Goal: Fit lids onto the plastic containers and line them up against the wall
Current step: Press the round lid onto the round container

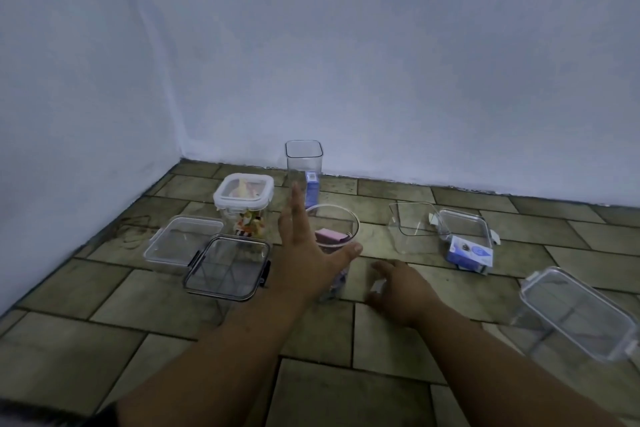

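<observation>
A tall round clear container (341,218) with a pink item inside stands on the tiled floor, without a lid. My left hand (304,246) is open against its left side, fingers straight and thumb across its front. My right hand (398,284) rests on the floor just right of it with bent fingers over a pale glint; whether it holds anything is unclear. A tall square open container (304,156) with a blue box stands at the wall. A white-rimmed lidded container (244,192) holds colourful contents.
On the left lie a clear lidded box (183,239) and a dark-rimmed one (227,267). On the right are an open square container (414,224), a clip-lid box (465,229) holding a blue carton, and another lidded box (578,312). Blue walls meet at the far-left corner.
</observation>
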